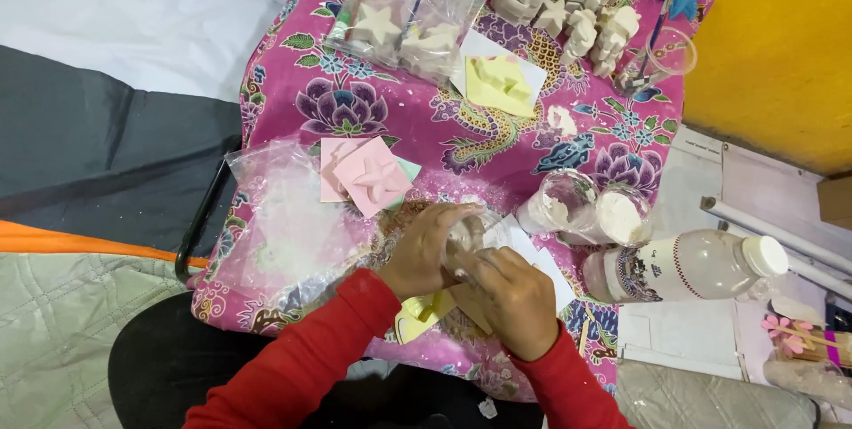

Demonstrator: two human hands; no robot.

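Here, floral pink cloth covers the table.

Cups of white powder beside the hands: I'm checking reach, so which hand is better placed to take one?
Probably the right hand. The two powder cups stand just to its right, while the left hand lies farther over, wrapped around a clear cup between both hands.

One head-worn camera looks steeply down, close over the floral-clothed table at lap height.
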